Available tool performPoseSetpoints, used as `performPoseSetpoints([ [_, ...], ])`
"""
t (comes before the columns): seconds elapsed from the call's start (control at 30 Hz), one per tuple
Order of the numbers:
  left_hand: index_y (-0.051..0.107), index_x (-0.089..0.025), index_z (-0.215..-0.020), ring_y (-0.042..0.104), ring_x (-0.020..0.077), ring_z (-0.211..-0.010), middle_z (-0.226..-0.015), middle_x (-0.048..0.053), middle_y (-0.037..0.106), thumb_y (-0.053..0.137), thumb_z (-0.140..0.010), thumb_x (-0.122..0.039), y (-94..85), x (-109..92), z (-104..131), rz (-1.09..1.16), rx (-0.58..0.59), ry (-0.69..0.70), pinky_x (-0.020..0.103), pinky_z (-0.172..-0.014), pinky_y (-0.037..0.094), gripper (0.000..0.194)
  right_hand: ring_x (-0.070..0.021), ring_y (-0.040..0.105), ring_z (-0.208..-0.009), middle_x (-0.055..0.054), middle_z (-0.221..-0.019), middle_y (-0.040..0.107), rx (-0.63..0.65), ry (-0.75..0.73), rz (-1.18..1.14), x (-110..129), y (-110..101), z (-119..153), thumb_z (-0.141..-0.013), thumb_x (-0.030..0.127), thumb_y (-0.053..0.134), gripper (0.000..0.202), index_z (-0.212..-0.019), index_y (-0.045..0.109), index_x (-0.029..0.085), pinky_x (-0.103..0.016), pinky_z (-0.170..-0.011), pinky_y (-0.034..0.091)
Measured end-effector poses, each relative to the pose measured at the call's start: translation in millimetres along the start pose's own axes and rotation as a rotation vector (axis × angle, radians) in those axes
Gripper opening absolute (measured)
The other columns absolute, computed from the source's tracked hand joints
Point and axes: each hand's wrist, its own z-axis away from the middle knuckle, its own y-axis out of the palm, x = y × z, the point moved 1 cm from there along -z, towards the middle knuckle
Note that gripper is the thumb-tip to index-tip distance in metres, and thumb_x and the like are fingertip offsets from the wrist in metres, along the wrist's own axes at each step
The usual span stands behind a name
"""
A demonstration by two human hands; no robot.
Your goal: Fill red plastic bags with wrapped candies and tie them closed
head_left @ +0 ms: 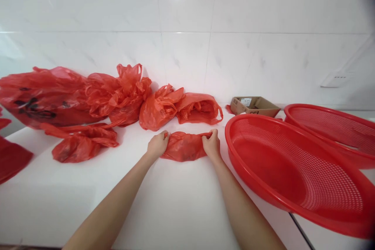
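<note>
A small red plastic bag (185, 147) lies on the white table (175, 203) in the middle of the view, with something inside that I cannot make out. My left hand (158, 144) pinches its left end between thumb and fingers. At the bag's right end, my right hand (211, 144) is closed on the upper corner. The bag's top edge runs between the two hands. Just behind it sits another red bag (199, 108) with a loop handle and an open mouth.
Several filled red bags (125, 99) line the wall at the back left, and one (83, 144) lies nearer. A large red basket (275, 164) stands at the right, another basket (334, 125) behind it. An open cardboard box (243, 106) is by the wall.
</note>
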Motion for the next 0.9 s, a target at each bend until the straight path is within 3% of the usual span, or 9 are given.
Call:
performPoseSetpoints([
  [0.17,0.06,-0.023,-0.099,0.06,0.0263,-0.112,-0.116,0.011,0.066,0.03,-0.101,-0.038,6.7,-12,-3,-0.017,-0.151,0.097,0.034,-0.087,0.045,0.034,-0.0207,0.059,-0.068,0.0,-0.077,0.06,0.02,0.04,0.021,1,0,-2,-0.082,0.039,0.045,0.018,-0.091,0.036,0.025,-0.027,-0.059,0.039],
  [0.27,0.058,-0.024,-0.099,0.065,0.0259,-0.1,-0.104,0.009,0.07,0.027,-0.101,-0.041,15.1,-19,-8,-0.009,-0.142,0.121,0.032,-0.077,0.044,0.035,-0.0227,0.061,-0.074,-0.003,-0.083,0.064,0.047,0.025,0.077,5,7,2,-0.081,0.048,0.055,0.032,-0.094,0.037,0.025,-0.028,-0.062,0.039],
  [0.4,0.057,-0.026,-0.101,0.067,0.026,-0.074,-0.077,0.005,0.07,0.027,-0.101,-0.043,23.2,-19,-14,-0.022,-0.098,0.068,0.031,-0.063,0.038,0.035,-0.0235,0.061,-0.073,-0.002,-0.079,0.062,0.115,-0.008,0.145,1,17,4,-0.077,0.036,0.063,0.032,-0.093,0.038,0.026,-0.029,-0.063,0.038],
  [0.57,0.059,-0.027,-0.103,0.067,0.0279,-0.077,-0.08,0.007,0.072,0.024,-0.101,-0.047,23.8,-9,-19,-0.044,-0.098,0.017,0.031,-0.064,0.037,0.041,-0.0199,0.059,-0.073,0.001,-0.08,0.06,0.121,-0.026,0.177,-11,15,-5,-0.082,0.025,0.051,0.018,-0.092,0.036,0.026,-0.027,-0.062,0.037],
  [0.77,0.062,-0.027,-0.104,0.067,0.0291,-0.082,-0.089,0.009,0.074,0.031,-0.099,-0.048,24.8,2,-25,-0.09,-0.086,-0.006,0.032,-0.066,0.039,0.038,-0.0191,0.048,-0.061,0.003,-0.068,0.05,0.053,-0.013,0.299,-17,12,-9,-0.085,0.024,0.046,0.01,-0.093,0.039,0.024,-0.027,-0.057,0.025],
  [0.9,0.062,-0.024,-0.1,0.067,0.0291,-0.085,-0.096,0.01,0.073,0.035,-0.099,-0.044,27.0,8,-24,-0.082,-0.107,0.017,0.034,-0.069,0.042,0.034,-0.0186,0.049,-0.061,0.002,-0.069,0.054,0.067,-0.062,0.336,-18,12,-7,-0.085,0.027,0.05,0.013,-0.096,0.046,0.023,-0.027,-0.059,0.027],
])
